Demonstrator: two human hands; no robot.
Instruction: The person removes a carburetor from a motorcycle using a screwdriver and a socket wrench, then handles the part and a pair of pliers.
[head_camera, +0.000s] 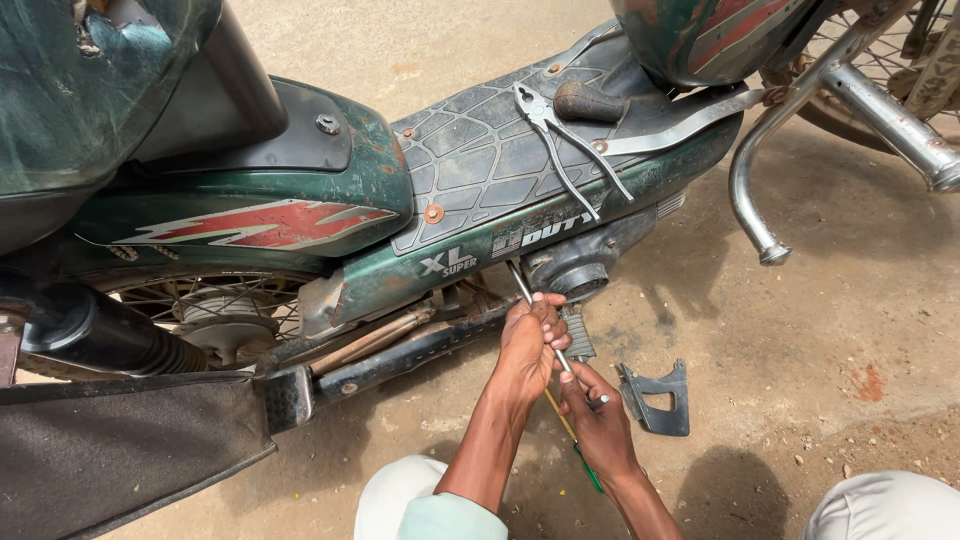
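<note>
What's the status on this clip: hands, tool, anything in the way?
Left hand and right hand both grip a screwdriver, tip under the green moped's footboard. Pliers lie on footboard. Black bracket on ground beside hands.

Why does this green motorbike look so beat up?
The motorbike's green body panel shows rust and chipped paint, and its footboard has rusty bolts. Pliers lie loose on the footboard, and a dark metal bracket lies on the ground near the right hand.

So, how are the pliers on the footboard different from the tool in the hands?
The pliers lie loose on the moped's footboard, untouched; the long tool is gripped by the left hand and the right hand. The pliers have two spread handles; the long tool is one thin, straight shaft. Both look like bare grey metal.
</note>
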